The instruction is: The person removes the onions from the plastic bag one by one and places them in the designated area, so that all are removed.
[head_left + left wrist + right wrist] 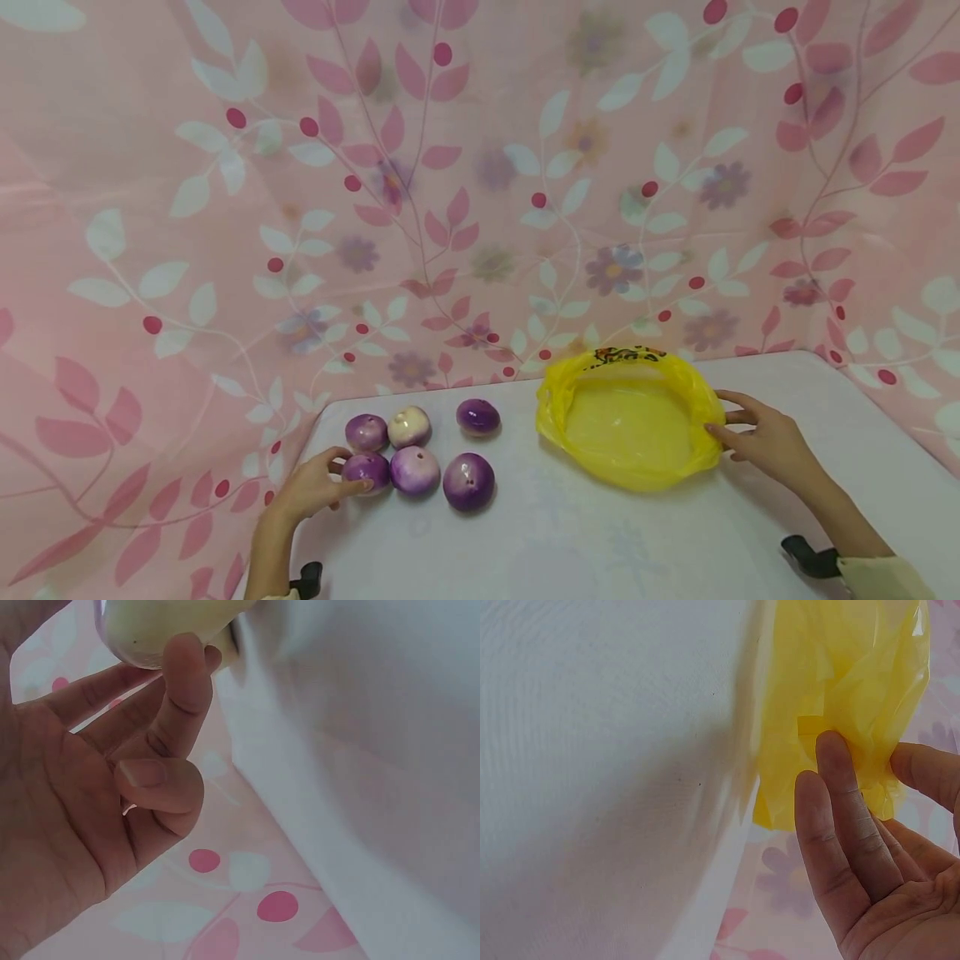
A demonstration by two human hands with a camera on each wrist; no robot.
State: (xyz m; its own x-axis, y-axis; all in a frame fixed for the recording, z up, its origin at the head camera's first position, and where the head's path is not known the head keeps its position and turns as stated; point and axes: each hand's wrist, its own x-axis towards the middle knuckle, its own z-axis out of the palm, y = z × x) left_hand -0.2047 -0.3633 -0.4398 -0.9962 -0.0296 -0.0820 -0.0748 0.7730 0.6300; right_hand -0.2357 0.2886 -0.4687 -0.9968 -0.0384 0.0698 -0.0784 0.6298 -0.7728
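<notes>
Several round, glossy purple-and-white onions stand in a cluster on the left of the table in the head view. My left hand [309, 485] grips the purple onion [367, 472] at the near left, thumb on its near side. Its pale underside [161, 630] shows at the top of the left wrist view. Beside it lie a pale purple onion [415, 472] and a dark one [468, 482]. On the right, a yellow plastic bag [630, 479] lies with its mouth spread wide. My right hand [772, 442] pinches the bag's right rim [874, 765] between thumb and fingers.
Behind the held onion are another purple onion [366, 432], a cream one [409, 427] and a dark one [477, 417]. A white cloth covers the table [555, 533]. A pink floral curtain [480, 192] hangs along the back edge and left side.
</notes>
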